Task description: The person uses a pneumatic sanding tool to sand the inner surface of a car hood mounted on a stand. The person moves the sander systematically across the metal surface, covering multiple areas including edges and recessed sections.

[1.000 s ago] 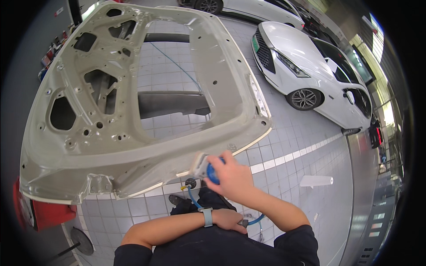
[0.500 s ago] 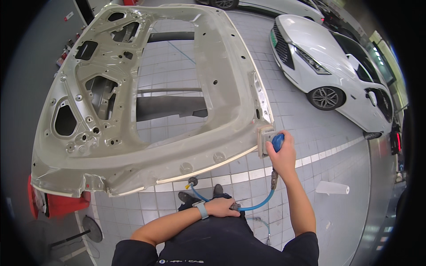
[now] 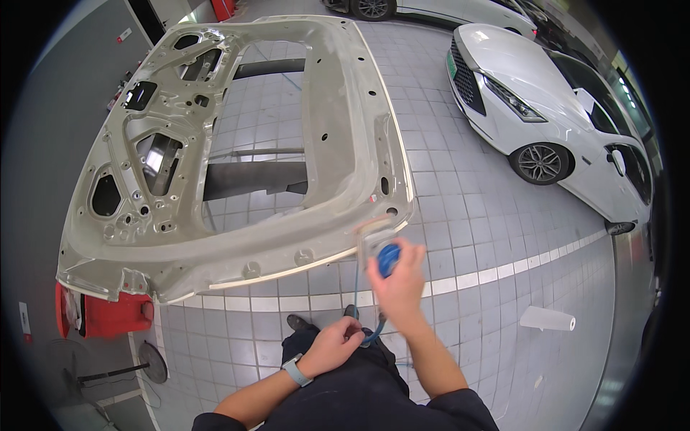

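Observation:
My right hand (image 3: 400, 289) is wrapped round the blue-topped head of an air sander (image 3: 388, 257), blurred by motion. The sander's flat pad is at the near right corner of a large grey-beige vehicle tailgate frame (image 3: 336, 169); whether it touches the edge I cannot tell. From the sander a blue air hose (image 3: 376, 332) runs down toward my waist. My left hand (image 3: 333, 346), with a watch (image 3: 296, 371) on its wrist, is closed round the hose in front of my body. Pale trim lines the frame's near and right edges.
At the right stands a white car (image 3: 532, 93), with another white car (image 3: 445, 10) at the far edge. A white roll (image 3: 548, 318) lies on the tiled floor. Below the frame's left corner are a red object (image 3: 115, 316) and a stand with a round base (image 3: 153, 362).
My right hand and the sander have shifted left and somewhat down, with the hose bending closer to my body. The whole view has shifted, the frame now sitting slightly further left.

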